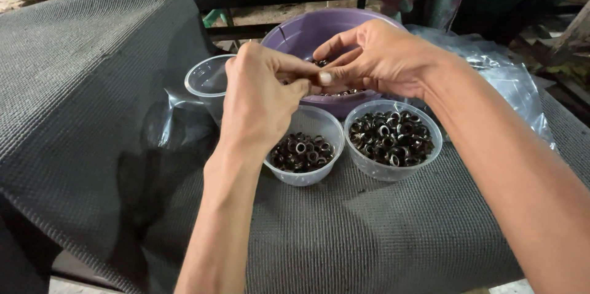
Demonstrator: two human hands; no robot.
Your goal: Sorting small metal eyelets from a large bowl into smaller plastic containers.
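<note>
My left hand (261,94) and my right hand (375,57) meet above the containers, fingertips pinched together on a small metal piece that is mostly hidden between them. Behind them stands a purple plastic bowl (295,33) with some dark metal rings inside. Below the hands sit two clear plastic cups: the left cup (307,176) holds several dark metal eyelet rings (302,150), the right cup (376,168) holds a fuller heap of the same rings (393,137). A third clear cup (206,79) stands to the left, behind my left hand; its contents do not show.
Everything rests on a grey textured mat (369,239) draped over a table. A clear plastic bag (510,79) lies at the right behind my right forearm. Crumpled clear plastic (166,122) lies beside the left cup. Dark metal bars (276,2) and cloth are at the back.
</note>
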